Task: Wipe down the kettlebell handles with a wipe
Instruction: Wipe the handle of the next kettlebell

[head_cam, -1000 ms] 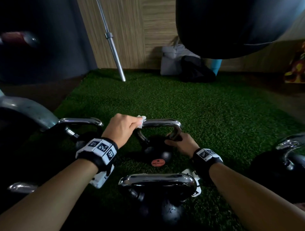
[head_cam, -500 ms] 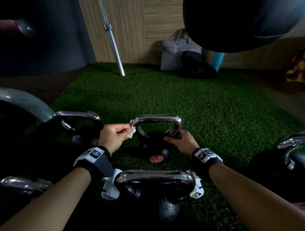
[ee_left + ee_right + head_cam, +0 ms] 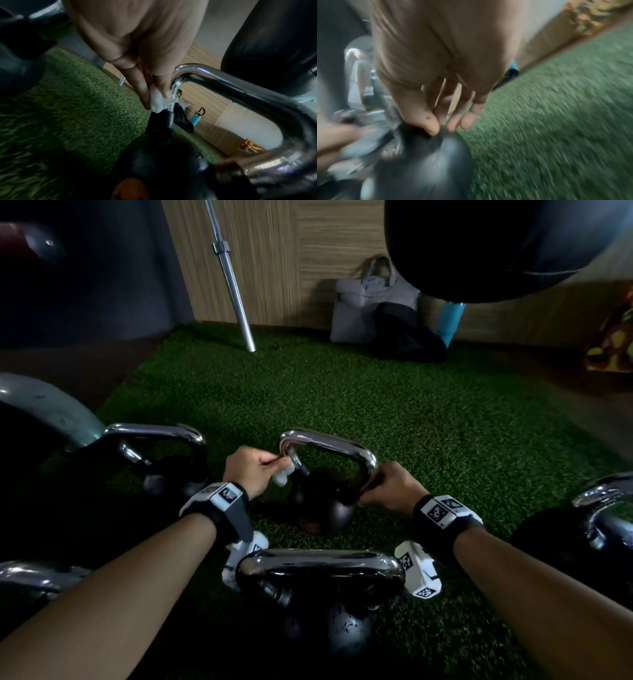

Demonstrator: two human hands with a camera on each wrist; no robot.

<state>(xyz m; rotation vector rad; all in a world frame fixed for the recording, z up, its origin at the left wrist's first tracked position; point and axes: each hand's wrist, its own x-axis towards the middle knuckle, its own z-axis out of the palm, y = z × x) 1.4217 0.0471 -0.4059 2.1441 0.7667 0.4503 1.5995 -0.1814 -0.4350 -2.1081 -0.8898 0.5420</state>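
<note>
1. While the left hand pinches a small white wipe between thumb and fingers, we see the wipe pressed on the left upright of the chrome handle of the small middle kettlebell, just below the bend; the left wrist view confirms the contact.
2. The right hand grips the base of the same handle's right upright, fingers curled about it where it meets the ball; we judge it is steadying the bell.
3. Progress, as judged: this handle is mid-wipe. We cannot tell whether the top bar and right upright have been covered.
4. Outward on the green turf stand more bells: the near kettlebell between the forearms, one at left, one at far right, another handle at lower left. Nothing shows whether they are wiped; we count them as possibly left.
5. A barbell leans on the wall beyond.
</note>
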